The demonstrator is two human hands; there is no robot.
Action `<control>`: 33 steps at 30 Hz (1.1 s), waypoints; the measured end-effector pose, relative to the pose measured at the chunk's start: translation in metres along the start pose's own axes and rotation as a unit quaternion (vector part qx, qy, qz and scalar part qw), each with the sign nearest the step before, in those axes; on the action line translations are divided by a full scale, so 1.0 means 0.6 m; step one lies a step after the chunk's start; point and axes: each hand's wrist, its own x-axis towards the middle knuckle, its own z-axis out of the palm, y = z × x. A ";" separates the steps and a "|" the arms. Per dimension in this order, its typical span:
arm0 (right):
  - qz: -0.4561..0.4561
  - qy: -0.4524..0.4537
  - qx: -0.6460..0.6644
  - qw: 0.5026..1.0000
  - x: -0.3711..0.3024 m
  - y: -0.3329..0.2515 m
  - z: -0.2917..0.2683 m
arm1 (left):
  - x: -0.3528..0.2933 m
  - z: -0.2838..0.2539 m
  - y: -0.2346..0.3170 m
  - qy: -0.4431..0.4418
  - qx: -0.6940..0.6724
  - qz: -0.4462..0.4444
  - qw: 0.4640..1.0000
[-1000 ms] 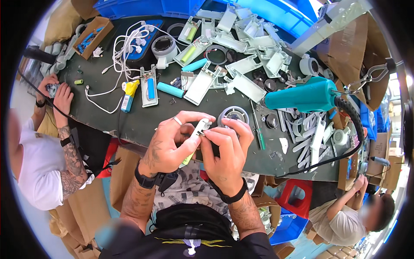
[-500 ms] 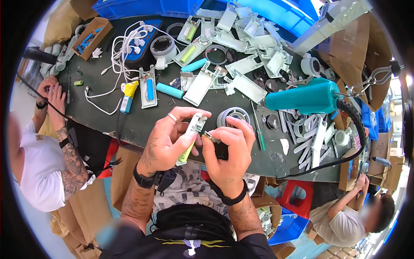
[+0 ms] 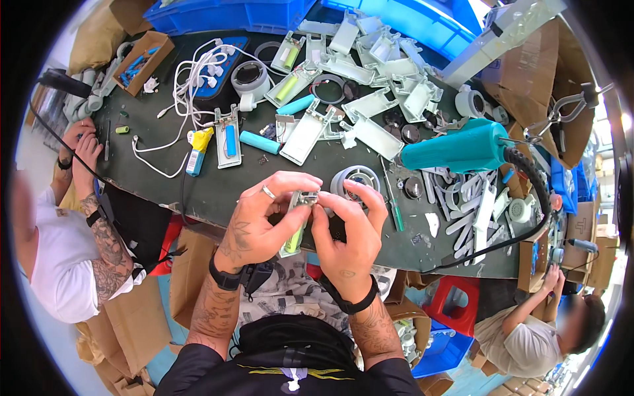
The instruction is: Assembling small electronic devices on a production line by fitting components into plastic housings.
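Observation:
My left hand (image 3: 259, 224) is closed around a pale plastic casing (image 3: 285, 251) with a yellow-green battery cell (image 3: 296, 237) in it. At the casing's upper end sits a small dark and metallic part (image 3: 308, 197). My right hand (image 3: 349, 232) has its thumb and index finger pinched on that part, against the casing; its other fingers are bent. Fingers hide much of the casing. Just beyond my right hand lies a round grey housing ring (image 3: 356, 177). Farther off are a casing half (image 3: 228, 142) with a blue cell and loose blue cells (image 3: 259, 141).
A teal electric screwdriver (image 3: 456, 148) hangs at the right by its black cable. Casing halves (image 3: 376, 132) pile at the back; pale strips (image 3: 465, 228) lie right. A green-handled screwdriver (image 3: 397, 218) and white cables (image 3: 191, 86) are on the table. People work at both sides.
My hands have come together. The small part in my right fingers, apart from the casing before, now meets its upper end. The casing has turned so its inside shows more.

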 end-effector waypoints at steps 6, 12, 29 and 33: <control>-0.008 0.001 0.000 1.000 -0.005 0.004 -0.001 | -0.006 0.001 -0.003 0.011 0.015 -0.013 1.000; -0.025 0.003 -0.017 1.000 0.000 0.001 0.002 | 0.005 0.007 -0.002 0.061 0.208 0.168 0.962; -0.011 -0.015 -0.010 1.000 -0.005 -0.013 -0.011 | -0.010 0.032 0.001 0.088 0.278 0.250 0.923; -0.012 -0.005 0.007 1.000 -0.005 -0.010 -0.006 | -0.018 0.025 0.011 0.094 0.220 0.167 0.956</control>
